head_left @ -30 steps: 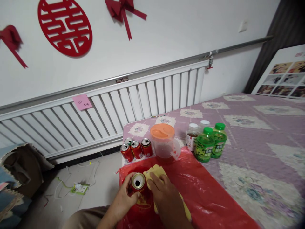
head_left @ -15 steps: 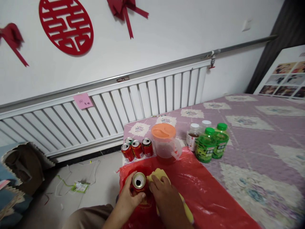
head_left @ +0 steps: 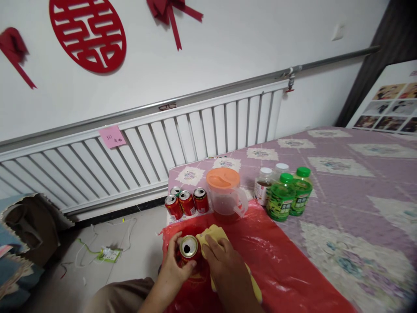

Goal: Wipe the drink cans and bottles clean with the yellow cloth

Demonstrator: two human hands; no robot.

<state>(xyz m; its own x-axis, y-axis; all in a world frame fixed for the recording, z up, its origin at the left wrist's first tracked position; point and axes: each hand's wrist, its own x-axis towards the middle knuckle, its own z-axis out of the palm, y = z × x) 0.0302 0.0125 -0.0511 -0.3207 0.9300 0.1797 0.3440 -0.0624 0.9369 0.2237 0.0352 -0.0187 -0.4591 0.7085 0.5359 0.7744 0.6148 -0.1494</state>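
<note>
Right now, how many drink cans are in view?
5: one held can in the left hand, three red cans left of the pitcher, one greenish can partly hidden behind them. Others may be hidden.

Five drink cans: one gold-rimmed red metal can (head_left: 189, 248), three shiny red metal cans (head_left: 200, 201) and one mostly hidden green metal can (head_left: 175, 191), these four near the left edge of the purple patterned table (head_left: 339, 182). Four clear plastic bottles: two green-capped (head_left: 280, 199), two white-capped (head_left: 263, 189). One translucent plastic pitcher with orange lid (head_left: 224, 195). One yellow cloth (head_left: 213, 233). One red plastic sheet (head_left: 276, 265).
</note>
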